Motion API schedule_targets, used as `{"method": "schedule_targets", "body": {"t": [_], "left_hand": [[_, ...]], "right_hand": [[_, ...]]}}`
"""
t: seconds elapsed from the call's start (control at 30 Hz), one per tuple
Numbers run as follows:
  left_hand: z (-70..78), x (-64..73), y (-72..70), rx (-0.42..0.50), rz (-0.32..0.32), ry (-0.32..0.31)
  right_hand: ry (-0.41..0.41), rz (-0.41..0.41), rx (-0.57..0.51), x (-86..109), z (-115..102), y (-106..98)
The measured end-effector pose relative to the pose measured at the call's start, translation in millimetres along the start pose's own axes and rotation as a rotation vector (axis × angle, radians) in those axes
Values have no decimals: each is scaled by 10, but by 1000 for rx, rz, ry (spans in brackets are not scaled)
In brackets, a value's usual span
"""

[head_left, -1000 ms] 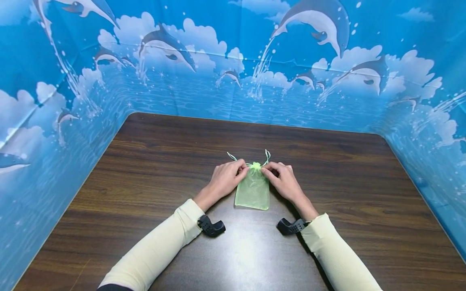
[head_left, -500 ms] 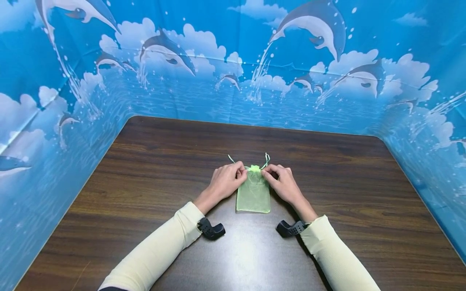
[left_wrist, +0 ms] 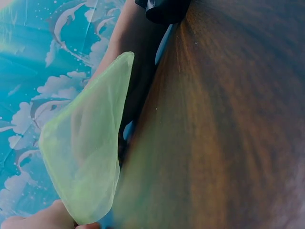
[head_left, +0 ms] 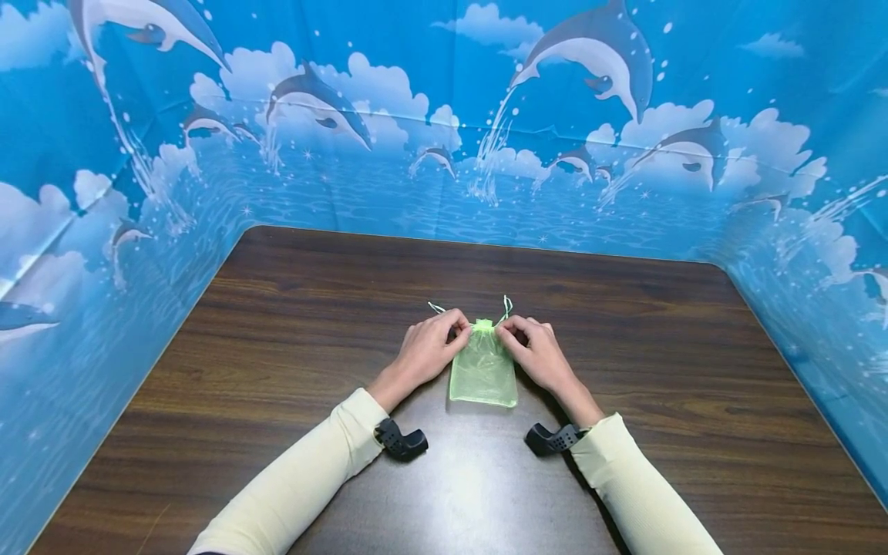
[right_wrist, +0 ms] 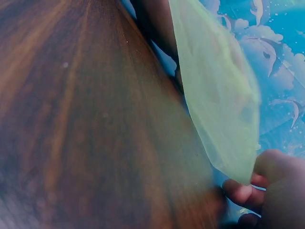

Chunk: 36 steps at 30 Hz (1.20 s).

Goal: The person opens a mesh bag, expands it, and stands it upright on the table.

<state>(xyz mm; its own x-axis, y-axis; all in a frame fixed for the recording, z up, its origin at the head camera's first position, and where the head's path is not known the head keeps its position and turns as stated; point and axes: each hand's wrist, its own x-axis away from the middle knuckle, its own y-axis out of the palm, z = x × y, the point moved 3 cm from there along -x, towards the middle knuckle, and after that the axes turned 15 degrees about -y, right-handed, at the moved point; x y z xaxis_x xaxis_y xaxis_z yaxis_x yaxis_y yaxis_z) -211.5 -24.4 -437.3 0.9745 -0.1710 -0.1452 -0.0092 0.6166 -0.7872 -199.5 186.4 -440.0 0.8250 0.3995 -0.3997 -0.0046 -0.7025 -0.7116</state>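
Observation:
A small sheer green drawstring bag [head_left: 483, 378] hangs upright between the two hands, its mouth gathered into a short ruffle. My left hand [head_left: 433, 345] pinches it at the left side of the neck with thumb and forefinger. At the right side of the neck, my right hand [head_left: 539, 352] pinches in the same manner. Thin drawstring loops [head_left: 507, 306] stick out beyond both hands. In the left wrist view the sheer bag [left_wrist: 90, 143] spans much of the picture, and the right wrist view shows the bag [right_wrist: 219, 90] with right fingertips [right_wrist: 238, 191] at its edge.
The dark wood table [head_left: 312, 308] has rounded far corners. A blue curtain [head_left: 388, 185] printed with dolphins and clouds surrounds its back and sides. Each wrist wears a black camera mount [head_left: 402, 441] below a pale yellow sleeve [head_left: 305, 470].
Both hands stay on the bag, with fingertips now closer to the gathered neck. The bag's bottom edge has shifted slightly, and the head view has tilted up a little.

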Motion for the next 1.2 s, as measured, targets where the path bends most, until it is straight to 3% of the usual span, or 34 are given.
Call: {"method": "schedule_targets", "body": {"t": [1.2], "left_hand": [[26,1,-13,0,27,-9]], "right_hand": [[-3,30,5,-8,-9,-16]]}}
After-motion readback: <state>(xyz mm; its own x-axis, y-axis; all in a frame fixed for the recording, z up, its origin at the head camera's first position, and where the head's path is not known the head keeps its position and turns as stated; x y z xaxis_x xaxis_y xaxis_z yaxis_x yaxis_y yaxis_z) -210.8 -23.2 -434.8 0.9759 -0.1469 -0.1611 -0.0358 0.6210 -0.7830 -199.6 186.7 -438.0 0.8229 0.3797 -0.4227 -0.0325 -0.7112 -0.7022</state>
